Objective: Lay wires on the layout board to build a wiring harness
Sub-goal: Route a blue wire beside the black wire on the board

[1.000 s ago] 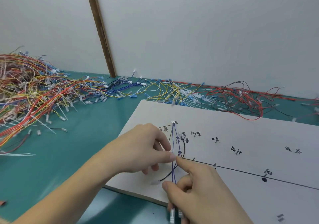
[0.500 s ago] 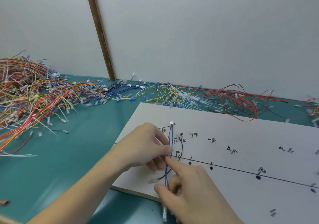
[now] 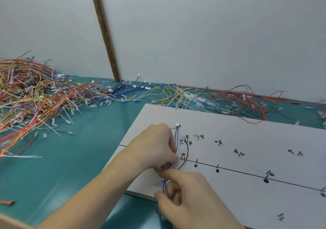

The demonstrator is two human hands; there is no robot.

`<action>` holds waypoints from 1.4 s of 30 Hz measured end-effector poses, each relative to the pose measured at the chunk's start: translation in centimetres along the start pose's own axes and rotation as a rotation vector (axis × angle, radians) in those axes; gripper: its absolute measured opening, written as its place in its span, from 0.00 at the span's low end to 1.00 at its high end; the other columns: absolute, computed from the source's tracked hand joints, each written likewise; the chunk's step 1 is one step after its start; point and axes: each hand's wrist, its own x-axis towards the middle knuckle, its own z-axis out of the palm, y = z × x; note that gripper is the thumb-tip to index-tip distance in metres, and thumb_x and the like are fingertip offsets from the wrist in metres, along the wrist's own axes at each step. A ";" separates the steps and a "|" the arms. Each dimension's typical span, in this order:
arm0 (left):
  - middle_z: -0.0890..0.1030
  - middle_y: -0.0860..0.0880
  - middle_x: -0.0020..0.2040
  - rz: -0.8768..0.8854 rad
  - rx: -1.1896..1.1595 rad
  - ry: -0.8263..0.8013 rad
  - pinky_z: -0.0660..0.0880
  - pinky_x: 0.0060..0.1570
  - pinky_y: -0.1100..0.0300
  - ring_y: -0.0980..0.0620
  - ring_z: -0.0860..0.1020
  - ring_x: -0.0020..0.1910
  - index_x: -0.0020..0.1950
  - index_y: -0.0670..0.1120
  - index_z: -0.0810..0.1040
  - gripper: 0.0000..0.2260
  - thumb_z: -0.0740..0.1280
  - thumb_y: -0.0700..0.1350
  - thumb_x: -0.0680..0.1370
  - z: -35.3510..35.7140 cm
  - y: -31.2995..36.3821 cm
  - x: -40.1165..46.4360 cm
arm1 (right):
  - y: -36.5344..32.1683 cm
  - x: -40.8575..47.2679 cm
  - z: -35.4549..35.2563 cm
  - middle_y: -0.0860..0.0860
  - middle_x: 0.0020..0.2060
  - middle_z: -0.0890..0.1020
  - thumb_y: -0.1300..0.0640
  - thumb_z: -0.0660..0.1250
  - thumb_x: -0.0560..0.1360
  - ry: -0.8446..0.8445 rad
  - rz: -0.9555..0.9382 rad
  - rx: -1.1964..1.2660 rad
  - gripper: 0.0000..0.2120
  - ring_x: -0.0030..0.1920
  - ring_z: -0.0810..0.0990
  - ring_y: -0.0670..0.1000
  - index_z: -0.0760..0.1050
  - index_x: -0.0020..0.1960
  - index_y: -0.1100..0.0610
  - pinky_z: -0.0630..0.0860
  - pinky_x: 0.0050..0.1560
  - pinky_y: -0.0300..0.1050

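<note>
The white layout board [image 3: 247, 135] lies on the green table, marked with a black line, dots, pins and handwritten labels. A blue wire pair [image 3: 176, 138] runs down from its white connector [image 3: 177, 125] near the board's upper left. My left hand [image 3: 155, 149] pinches the blue wires by the first pins. Just below, my right hand [image 3: 192, 198] grips the lower stretch of the same wires, forefinger pointing left across them. A black wire [image 3: 187, 152] curves beside them.
A large tangle of red, yellow and orange wires [image 3: 31, 101] covers the left of the table. More blue, yellow, white and red wires [image 3: 176, 94] lie along the wall behind the board. A brown strip [image 3: 104, 31] runs up the wall.
Both hands have slid down and left along the blue wires, toward the board's near edge. The view has shifted slightly right.
</note>
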 end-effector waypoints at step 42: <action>0.81 0.62 0.33 0.225 -0.023 -0.134 0.66 0.28 0.76 0.70 0.75 0.28 0.53 0.57 0.88 0.11 0.71 0.42 0.78 -1.9 -3.3 -1.5 | 2.9 6.0 -3.3 0.39 0.53 0.81 0.53 0.62 0.83 0.141 -0.186 -0.546 0.11 0.54 0.70 0.48 0.83 0.55 0.46 0.71 0.58 0.45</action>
